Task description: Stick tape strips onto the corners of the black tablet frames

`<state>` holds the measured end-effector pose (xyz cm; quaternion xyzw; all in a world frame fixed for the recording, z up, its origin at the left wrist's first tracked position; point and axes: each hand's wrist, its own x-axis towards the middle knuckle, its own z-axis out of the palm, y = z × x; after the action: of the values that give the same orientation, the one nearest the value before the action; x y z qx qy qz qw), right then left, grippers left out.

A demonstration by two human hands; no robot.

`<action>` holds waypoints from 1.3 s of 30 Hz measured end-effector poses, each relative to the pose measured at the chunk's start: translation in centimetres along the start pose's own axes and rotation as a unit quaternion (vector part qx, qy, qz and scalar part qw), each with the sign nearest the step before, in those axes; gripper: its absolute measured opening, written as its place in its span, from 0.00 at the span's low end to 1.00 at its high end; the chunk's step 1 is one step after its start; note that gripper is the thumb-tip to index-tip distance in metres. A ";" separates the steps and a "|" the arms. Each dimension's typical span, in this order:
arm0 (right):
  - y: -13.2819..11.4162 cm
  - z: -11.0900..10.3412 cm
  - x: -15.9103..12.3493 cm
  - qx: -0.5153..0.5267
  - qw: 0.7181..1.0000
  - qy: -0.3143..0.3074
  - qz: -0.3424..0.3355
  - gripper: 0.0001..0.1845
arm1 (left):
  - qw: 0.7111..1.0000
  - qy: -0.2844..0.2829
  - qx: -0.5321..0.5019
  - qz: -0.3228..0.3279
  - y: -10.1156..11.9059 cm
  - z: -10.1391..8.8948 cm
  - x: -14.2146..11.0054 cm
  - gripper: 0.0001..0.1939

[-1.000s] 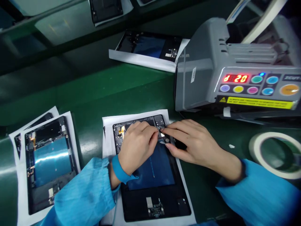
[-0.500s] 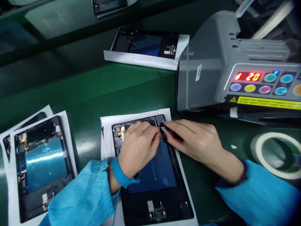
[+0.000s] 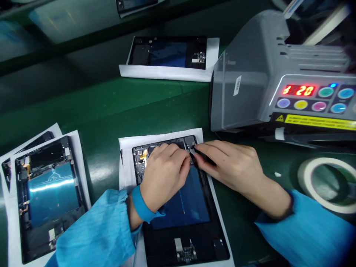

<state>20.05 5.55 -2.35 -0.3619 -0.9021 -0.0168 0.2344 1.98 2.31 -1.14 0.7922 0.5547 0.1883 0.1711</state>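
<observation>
An opened tablet (image 3: 191,198), its inner parts and blue battery area showing, lies on a white sheet (image 3: 126,148) in front of me. My left hand (image 3: 166,168) rests over its upper middle, fingers curled in and closed near the top right corner; what they hold, if anything, is hidden. My right hand (image 3: 233,165) reaches in from the right, thumb and index finger pinched on a small pale strip (image 3: 193,151) at that corner. The fingertips of both hands almost meet there. A blue band (image 3: 143,204) circles my left wrist.
More opened tablets on white sheets lie at the left (image 3: 52,196) and the back (image 3: 168,53). A grey machine with a lit display (image 3: 299,90) stands at the right. Below it are a tape roll (image 3: 306,181) and a small white scrap (image 3: 277,174).
The view has shifted slightly. Both hands stay at the same corner of the tablet, with barely any finger movement.
</observation>
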 end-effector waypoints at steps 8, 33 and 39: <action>-0.3 -0.1 0.3 0.034 0.999 -0.023 0.016 0.06 | 1.000 -0.006 0.010 -0.007 0.0 0.0 0.0 0.08; 6.6 -10.2 -8.6 -0.322 0.924 0.188 0.090 0.20 | 0.998 0.033 0.019 0.045 -0.8 -0.7 0.7 0.07; 6.3 -10.8 -7.7 -0.289 0.933 0.203 0.061 0.12 | 0.996 -0.006 0.076 0.036 0.6 -1.2 -0.2 0.06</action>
<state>33.47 3.06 2.98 -0.4576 -0.7673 -0.3360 0.2983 1.76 1.97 0.17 0.8235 0.5375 0.1468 0.1066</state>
